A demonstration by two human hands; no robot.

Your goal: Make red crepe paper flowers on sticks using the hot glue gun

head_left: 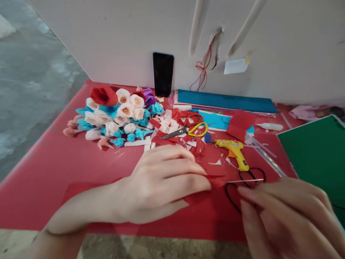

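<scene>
Set before a pale panel, on a red tabletop. Reading clock directions from the left hand: toward eleven o'clock, heaped with paper flowers. At the centre, closed by that hand around red paper, exposed toward three o'clock and tipped with a thin pale stem. Probably almost weightless, soft, quick to crease or tear, yet stiffer along the stem; best pinched lightly at the join of stem and paper. Between three and four o'clock, near the stem with the right hand, curled loosely; cannot tell whether gripping anything.
</scene>
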